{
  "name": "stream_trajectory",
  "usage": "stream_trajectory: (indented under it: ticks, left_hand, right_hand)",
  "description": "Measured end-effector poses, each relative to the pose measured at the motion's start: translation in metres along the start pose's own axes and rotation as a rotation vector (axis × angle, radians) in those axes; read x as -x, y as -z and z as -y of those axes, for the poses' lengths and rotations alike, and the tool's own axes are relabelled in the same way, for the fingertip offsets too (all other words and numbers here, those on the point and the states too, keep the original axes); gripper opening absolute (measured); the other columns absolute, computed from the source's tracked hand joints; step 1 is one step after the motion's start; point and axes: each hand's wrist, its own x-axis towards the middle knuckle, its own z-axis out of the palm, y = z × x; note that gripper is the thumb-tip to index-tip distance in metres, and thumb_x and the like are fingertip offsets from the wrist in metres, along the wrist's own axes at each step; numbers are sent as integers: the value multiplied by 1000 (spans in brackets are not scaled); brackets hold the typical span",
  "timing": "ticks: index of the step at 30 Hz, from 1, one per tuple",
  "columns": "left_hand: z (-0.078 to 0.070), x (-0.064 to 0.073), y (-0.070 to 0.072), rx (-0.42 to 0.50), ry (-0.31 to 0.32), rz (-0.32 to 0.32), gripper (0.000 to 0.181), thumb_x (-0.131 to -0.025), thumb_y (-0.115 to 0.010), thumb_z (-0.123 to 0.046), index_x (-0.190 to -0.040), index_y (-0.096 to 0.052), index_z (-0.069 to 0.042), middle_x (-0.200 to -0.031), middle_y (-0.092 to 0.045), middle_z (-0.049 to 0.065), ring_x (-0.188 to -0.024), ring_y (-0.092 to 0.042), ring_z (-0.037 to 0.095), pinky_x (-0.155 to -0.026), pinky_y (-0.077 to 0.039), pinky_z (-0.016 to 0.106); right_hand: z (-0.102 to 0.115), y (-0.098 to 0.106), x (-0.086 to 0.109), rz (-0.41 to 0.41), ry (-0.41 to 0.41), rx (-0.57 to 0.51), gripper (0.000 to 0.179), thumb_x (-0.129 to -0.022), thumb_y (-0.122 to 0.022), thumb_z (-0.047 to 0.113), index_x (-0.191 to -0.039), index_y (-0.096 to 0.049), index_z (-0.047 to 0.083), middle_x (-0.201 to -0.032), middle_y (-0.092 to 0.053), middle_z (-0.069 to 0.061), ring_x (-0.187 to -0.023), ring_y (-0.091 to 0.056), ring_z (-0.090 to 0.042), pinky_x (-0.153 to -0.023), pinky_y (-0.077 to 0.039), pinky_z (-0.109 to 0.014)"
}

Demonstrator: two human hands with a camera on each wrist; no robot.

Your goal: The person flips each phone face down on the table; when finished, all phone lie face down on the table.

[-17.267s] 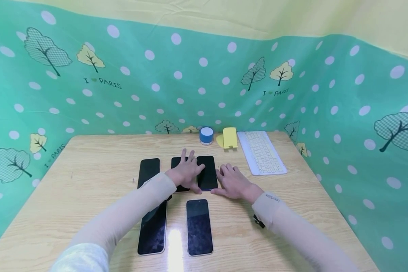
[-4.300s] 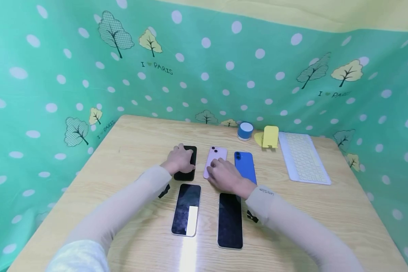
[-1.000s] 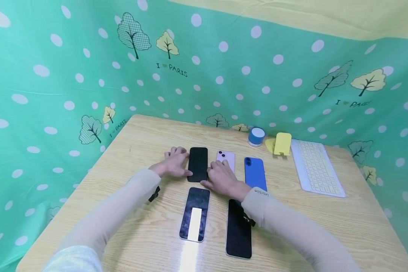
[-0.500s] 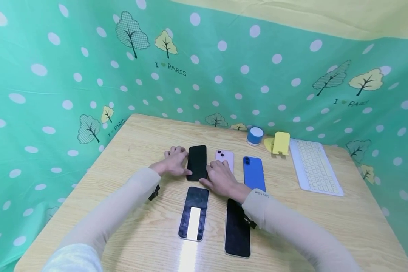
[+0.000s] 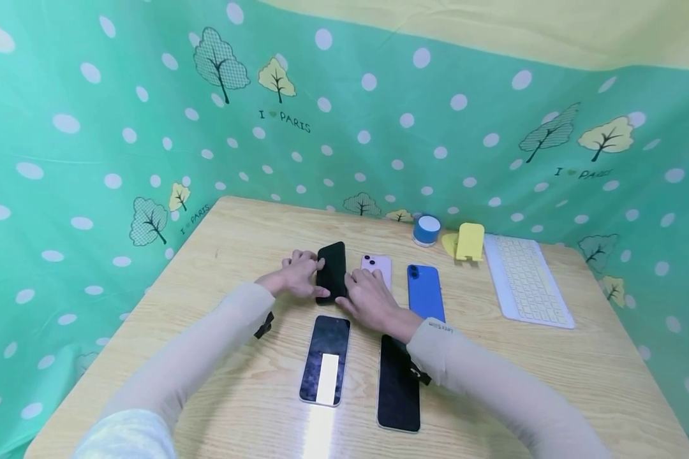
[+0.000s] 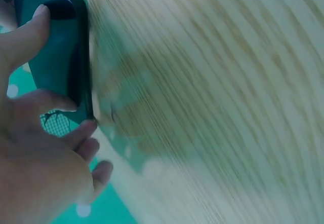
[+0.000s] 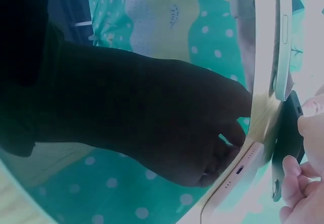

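A black smartphone (image 5: 334, 264) is between my two hands in the head view, its right edge raised a little off the table. My left hand (image 5: 297, 277) holds its left side; in the left wrist view the thumb and a finger lie over the dark glass, other fingertips at the edge. My right hand (image 5: 373, 299) has curled fingers and thumb at the right edge. The right wrist view shows the smartphone (image 7: 287, 138) tilted beside those fingertips. Just right lies a pink smartphone (image 5: 381, 264), back up, partly hidden by my right hand.
A blue smartphone (image 5: 426, 293) lies back up to the right. Two dark-screened smartphones lie nearer me, one with a bright reflection (image 5: 327, 338), the other (image 5: 399, 395) under my right wrist. Farther back are a blue jar (image 5: 427, 231), yellow phone stand (image 5: 469, 242) and white keyboard (image 5: 529, 280).
Over the last second the black smartphone went from lying flat to slightly tilted, its right side up. My left fingers moved right onto it. Much earlier, the smartphones lay differently, the pink and blue backs unseen.
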Motion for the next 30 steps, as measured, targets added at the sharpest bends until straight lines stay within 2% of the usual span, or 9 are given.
stream_trajectory:
  ticks: [3, 6, 8, 10, 12, 15, 19, 24, 30]
  left_hand:
    - [-2, 1, 0, 40, -21, -19, 87, -94, -77, -37, -157, -35, 5, -150, -43, 34, -132, -39, 45, -108, -37, 55]
    - [-1, -1, 0, 75, -64, -35, 89, -93, -79, -34, -156, -34, 9, -120, -62, 30, -110, -51, 34, -98, -47, 43]
    - [1, -2, 0, 136, -90, -23, 90, -93, -79, -31, -156, -31, 12, -100, -66, 25, -91, -56, 26, -87, -50, 36]
    - [3, -2, 0, 187, -113, -7, 90, -94, -78, -30, -156, -29, 13, -96, -69, 23, -77, -55, 18, -79, -50, 32]
    - [5, -2, 1, 242, -119, 10, 90, -95, -76, -30, -157, -28, 14, -109, -72, 27, -78, -62, 17, -82, -54, 33]
    - [6, 0, 3, 338, -91, 21, 87, -97, -73, -32, -157, -29, 12, -136, -64, 29, -105, -67, 25, -98, -55, 40]
    - [6, 1, 6, 600, -51, 57, 75, -103, -62, -23, -159, -26, 10, -142, -58, 30, -123, -66, 38, -106, -55, 45]
    - [1, 1, 5, 844, 5, 71, 66, -108, -42, -16, -162, -15, 9, -153, -50, 33, -127, -65, 43, -109, -54, 45]
    - [-6, 1, 8, 902, 83, -14, 71, -108, -40, -17, -167, -3, -6, -150, -52, 33, -108, -74, 36, -98, -60, 45]
  right_hand:
    - [1, -1, -1, 6, -17, -11, 60, -104, -61, 42, -143, -58, -5, -119, -68, -16, -93, -57, -27, -80, -33, -38]
    - [3, -1, -1, 4, -25, -30, 62, -105, -59, 41, -146, -54, -6, -125, -69, -18, -99, -62, -29, -82, -36, -39]
    - [4, -1, -2, -6, -22, -45, 64, -106, -58, 40, -148, -51, -6, -130, -68, -19, -104, -64, -30, -84, -38, -40]
    - [5, 0, -3, -18, -16, -61, 64, -106, -58, 39, -150, -49, -7, -134, -68, -19, -112, -65, -31, -87, -39, -41]
    - [6, 2, -3, -28, -9, -68, 64, -106, -58, 38, -151, -48, -6, -137, -67, -18, -118, -65, -30, -90, -40, -42]
    - [9, 5, -5, -41, 10, -73, 63, -106, -59, 36, -152, -47, -5, -141, -65, -17, -126, -63, -29, -92, -41, -42]
    - [13, 10, -9, -69, 46, -69, 61, -106, -60, 33, -152, -47, -4, -134, -67, -13, -121, -63, -28, -94, -42, -44]
    - [17, 13, -11, -73, 79, -43, 60, -105, -61, 31, -153, -46, -3, -127, -67, -11, -116, -64, -27, -96, -45, -43]
    - [17, 10, -11, -76, 63, -51, 61, -106, -59, 33, -155, -44, -1, -132, -67, -12, -118, -65, -28, -100, -48, -45]
